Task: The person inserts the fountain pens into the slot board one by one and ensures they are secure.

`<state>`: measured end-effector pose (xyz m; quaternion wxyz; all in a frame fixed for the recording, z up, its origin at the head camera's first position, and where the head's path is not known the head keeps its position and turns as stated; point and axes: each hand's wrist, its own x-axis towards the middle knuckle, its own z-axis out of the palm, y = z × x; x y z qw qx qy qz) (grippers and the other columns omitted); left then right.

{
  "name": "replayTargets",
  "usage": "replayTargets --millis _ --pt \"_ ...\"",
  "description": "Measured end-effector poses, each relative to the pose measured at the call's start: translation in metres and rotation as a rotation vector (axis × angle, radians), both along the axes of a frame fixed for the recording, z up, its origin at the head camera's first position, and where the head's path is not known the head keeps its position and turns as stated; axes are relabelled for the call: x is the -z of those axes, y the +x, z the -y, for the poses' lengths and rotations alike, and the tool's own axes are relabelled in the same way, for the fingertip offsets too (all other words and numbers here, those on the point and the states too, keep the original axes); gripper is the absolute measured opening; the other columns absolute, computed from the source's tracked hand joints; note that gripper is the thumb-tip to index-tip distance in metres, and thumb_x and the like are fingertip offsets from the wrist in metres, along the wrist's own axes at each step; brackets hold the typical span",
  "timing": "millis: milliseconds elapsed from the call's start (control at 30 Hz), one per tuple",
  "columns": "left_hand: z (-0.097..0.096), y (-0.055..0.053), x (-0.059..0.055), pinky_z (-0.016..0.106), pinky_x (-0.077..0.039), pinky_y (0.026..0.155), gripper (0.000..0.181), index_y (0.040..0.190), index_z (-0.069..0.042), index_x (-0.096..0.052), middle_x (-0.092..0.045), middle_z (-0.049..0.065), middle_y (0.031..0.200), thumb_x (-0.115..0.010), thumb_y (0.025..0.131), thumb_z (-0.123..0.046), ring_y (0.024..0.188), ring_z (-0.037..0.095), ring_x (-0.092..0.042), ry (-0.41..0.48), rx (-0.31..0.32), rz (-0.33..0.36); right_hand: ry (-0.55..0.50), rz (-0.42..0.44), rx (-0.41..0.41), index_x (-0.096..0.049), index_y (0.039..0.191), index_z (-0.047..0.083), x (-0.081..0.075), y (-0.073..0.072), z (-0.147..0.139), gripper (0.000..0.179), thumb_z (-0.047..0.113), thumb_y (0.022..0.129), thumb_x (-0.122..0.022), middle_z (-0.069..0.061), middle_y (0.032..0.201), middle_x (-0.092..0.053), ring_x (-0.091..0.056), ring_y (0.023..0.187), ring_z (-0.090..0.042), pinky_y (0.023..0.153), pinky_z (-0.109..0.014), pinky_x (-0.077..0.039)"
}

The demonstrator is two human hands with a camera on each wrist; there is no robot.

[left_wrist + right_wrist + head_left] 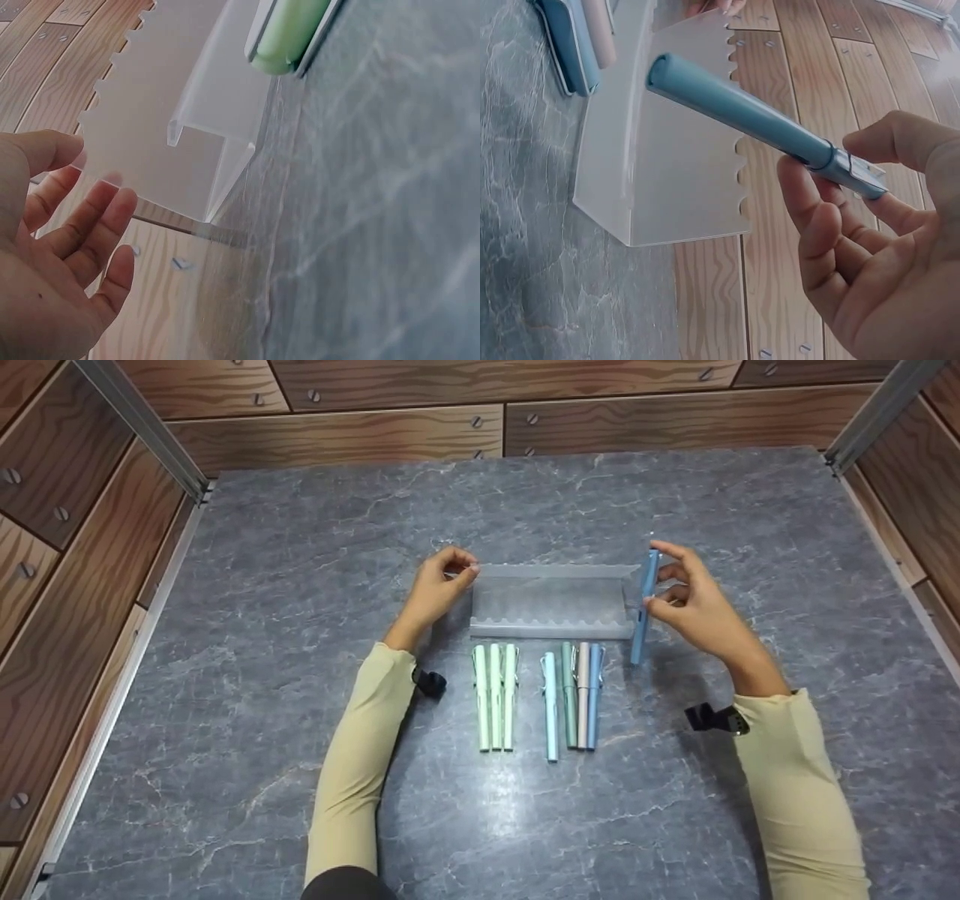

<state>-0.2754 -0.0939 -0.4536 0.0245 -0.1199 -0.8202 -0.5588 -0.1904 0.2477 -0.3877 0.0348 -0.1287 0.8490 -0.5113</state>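
Note:
A frosted clear plastic pen rack (551, 598) with scalloped edges stands on the table. At its far left corner, my left hand (442, 589) pinches the edge between thumb and fingers; the left wrist view shows those fingertips through the plastic (150, 150). Beside the rack's right end, my right hand (694, 604) holds a blue pen (643, 604) by its capped end. The right wrist view has the thumb on the clip side of this pen (735, 109), its other end sticking out free over the rack.
In front of the rack lie three light green pens (496, 697) side by side. To their right are a light blue pen (551, 709), a dark green pen (569, 697), a pinkish pen (583, 697) and another blue pen (595, 697). Wood-patterned walls (337, 435) border the marbled table (225, 697).

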Motion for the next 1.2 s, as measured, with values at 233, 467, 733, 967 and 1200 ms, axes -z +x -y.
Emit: replayTargets --millis 233,467,733,967,1200 --pt "0.000 0.000 0.001 0.022 -0.048 0.079 0.016 0.101 0.003 -0.064 -0.066 0.016 0.101 -0.063 0.091 -0.009 0.092 0.022 -0.063 -0.003 -0.006 0.000 -0.037 -0.073 0.048 -0.025 0.150 0.009 0.003 -0.010 0.000 0.068 -0.008 0.090 -0.053 -0.003 0.110 -0.044 -0.059 0.077 0.001 0.066 -0.013 -0.048" --pt "0.000 0.000 0.002 0.021 -0.048 0.075 0.015 0.101 0.003 -0.063 -0.066 0.016 0.101 -0.063 0.091 -0.008 0.089 0.024 -0.063 0.023 -0.007 0.007 -0.025 -0.142 0.089 -0.026 0.150 0.013 0.013 -0.021 0.001 0.068 -0.005 0.091 -0.054 0.001 0.115 -0.038 -0.058 0.079 0.002 0.065 -0.012 -0.045" --pt "0.000 0.000 0.001 0.019 -0.046 0.073 0.018 0.103 0.003 -0.063 -0.065 0.017 0.103 -0.064 0.092 -0.010 0.089 0.025 -0.063 0.016 0.005 0.010 -0.015 -0.167 0.133 -0.028 0.151 0.015 0.022 -0.032 0.002 0.068 -0.003 0.091 -0.055 0.000 0.117 -0.039 -0.058 0.080 0.003 0.068 -0.011 -0.046" --pt "0.000 0.000 0.001 0.018 -0.046 0.071 0.018 0.103 0.002 -0.063 -0.065 0.016 0.103 -0.063 0.092 -0.012 0.089 0.027 -0.063 0.016 0.013 0.020 -0.020 -0.173 0.140 -0.028 0.151 0.015 0.025 -0.040 0.001 0.068 -0.003 0.091 -0.055 0.000 0.117 -0.040 -0.058 0.079 0.004 0.067 -0.011 -0.046" --pt "0.001 -0.001 0.001 0.017 -0.045 0.068 0.017 0.103 0.003 -0.063 -0.065 0.015 0.102 -0.063 0.092 -0.010 0.084 0.024 -0.061 0.022 0.018 0.015 -0.008 -0.175 0.139 -0.032 0.149 0.013 0.028 -0.047 0.001 0.068 -0.006 0.089 -0.057 -0.012 0.121 -0.043 -0.058 0.073 0.006 0.064 -0.010 -0.046"
